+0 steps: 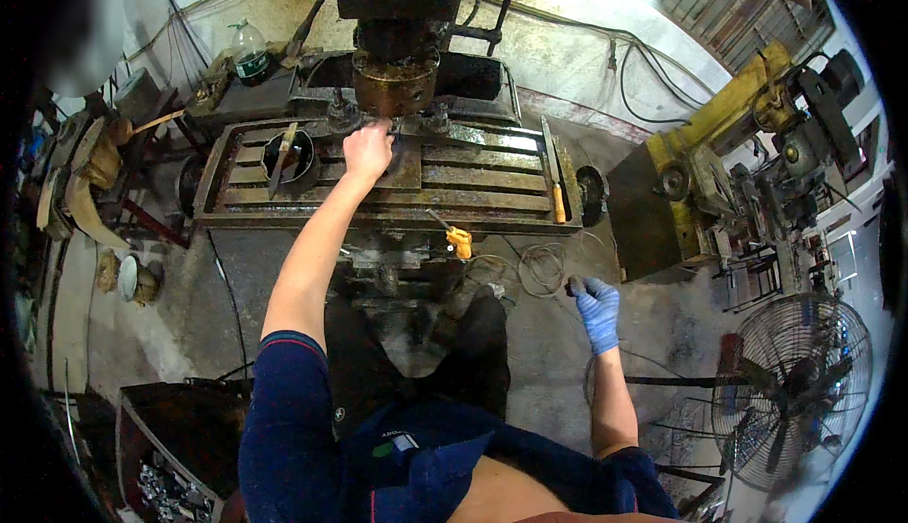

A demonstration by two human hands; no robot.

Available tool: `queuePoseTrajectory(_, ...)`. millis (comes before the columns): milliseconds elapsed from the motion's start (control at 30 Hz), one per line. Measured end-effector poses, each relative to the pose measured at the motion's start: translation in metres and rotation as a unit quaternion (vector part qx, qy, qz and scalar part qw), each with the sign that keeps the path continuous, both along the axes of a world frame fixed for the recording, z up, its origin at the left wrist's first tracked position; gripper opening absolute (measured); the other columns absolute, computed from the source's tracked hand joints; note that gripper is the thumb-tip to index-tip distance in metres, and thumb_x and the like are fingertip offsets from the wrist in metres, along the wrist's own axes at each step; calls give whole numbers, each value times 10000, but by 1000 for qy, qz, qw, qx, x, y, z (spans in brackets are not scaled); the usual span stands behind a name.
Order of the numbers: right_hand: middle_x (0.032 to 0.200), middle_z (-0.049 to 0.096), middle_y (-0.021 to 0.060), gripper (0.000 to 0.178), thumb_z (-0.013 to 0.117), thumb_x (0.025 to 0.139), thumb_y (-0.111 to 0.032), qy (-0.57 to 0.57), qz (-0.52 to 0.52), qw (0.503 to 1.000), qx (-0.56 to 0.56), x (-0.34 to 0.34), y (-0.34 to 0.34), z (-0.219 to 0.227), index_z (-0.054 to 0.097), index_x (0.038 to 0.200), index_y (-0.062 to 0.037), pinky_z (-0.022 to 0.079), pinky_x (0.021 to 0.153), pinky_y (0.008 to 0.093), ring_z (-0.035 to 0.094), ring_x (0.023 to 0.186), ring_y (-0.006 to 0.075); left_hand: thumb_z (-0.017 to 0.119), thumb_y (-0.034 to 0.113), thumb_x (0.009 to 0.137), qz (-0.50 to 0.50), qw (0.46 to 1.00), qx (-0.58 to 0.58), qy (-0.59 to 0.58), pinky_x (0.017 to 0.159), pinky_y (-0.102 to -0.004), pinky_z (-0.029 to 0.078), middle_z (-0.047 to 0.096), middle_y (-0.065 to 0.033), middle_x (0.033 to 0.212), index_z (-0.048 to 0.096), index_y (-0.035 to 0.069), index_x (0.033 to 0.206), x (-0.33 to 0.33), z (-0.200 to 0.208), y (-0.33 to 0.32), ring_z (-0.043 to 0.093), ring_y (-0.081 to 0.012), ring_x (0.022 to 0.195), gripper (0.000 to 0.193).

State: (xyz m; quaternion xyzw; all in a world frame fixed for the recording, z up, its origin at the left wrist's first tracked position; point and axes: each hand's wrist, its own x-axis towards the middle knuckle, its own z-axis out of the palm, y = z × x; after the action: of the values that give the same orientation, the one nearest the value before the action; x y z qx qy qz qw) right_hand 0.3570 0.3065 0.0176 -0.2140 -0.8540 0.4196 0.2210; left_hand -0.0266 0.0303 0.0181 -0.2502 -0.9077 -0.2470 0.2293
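My bare left hand (368, 151) reaches over the slotted table (482, 179) of a milling machine, just below its round spindle head (393, 83). Its fingers are curled; whatever they grip is hidden. Off to the right, away from the machine, my right hand (597, 315) wears a blue striped glove. Its fingers are closed, with something small and dark at their tips that I cannot make out. Left of my left hand, a dark bowl (301, 165) with a brush (283, 159) across it rests on the table. A yellow-handled tool (559, 203) lies along the table's right end.
A yellow-orange control piece with a lever (460, 242) juts from the table's front. A caged fan (790, 391) stands at lower right, below a yellow machine (662, 187). A bin of metal scraps (175, 490) sits at lower left. Coiled cable (541, 270) lies on the floor.
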Motion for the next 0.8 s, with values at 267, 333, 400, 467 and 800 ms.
queuePoseTrajectory(267, 852, 632, 37, 250, 647, 750, -149, 151, 7, 966, 209, -75, 22, 177, 643, 949, 4, 456, 739, 271, 555, 790, 114, 665, 256, 708, 91, 986, 16, -140, 687, -434, 493, 635, -174, 828, 575, 62, 984, -5, 5, 4, 615, -346, 798, 349)
queuePoseTrajectory(333, 905, 625, 58, 330, 625, 788, -227, 293, -2, 949, 116, -110, 30, 242, 615, 1006, 20, 434, 804, 275, 558, 862, 141, 663, 252, 702, 71, 984, 47, -157, 713, -425, 493, 639, -164, 861, 593, 77, 1019, -12, 1, -1, 612, -333, 831, 369)
queuePoseTrajectory(400, 1189, 532, 135, 446, 524, 861, -256, 433, 165, 883, 69, -142, 28, 310, 480, 1198, 33, 356, 993, 429, 498, 1117, 249, 656, 244, 699, 39, 980, 94, -169, 738, -414, 491, 645, -149, 889, 609, 103, 1059, -18, -8, -16, 609, -317, 859, 389)
queuePoseTrajectory(467, 1199, 526, 139, 431, 492, 870, -244, 490, 321, 810, -30, -148, 9, 381, 467, 1209, 21, 313, 1019, 436, 482, 1130, 273, 650, 234, 695, 15, 976, 81, -200, 745, -405, 490, 647, -131, 914, 623, 132, 1062, -17, 2, -6, 610, -304, 862, 382)
queuePoseTrajectory(800, 946, 586, 153, 277, 463, 870, -273, 548, 235, 801, -51, -133, -18, 329, 566, 910, -19, 410, 928, 460, 549, 999, 347, 665, 276, 668, 79, 970, 18, -228, 758, -393, 491, 643, -146, 911, 644, 75, 986, -27, -2, -9, 607, -315, 860, 377)
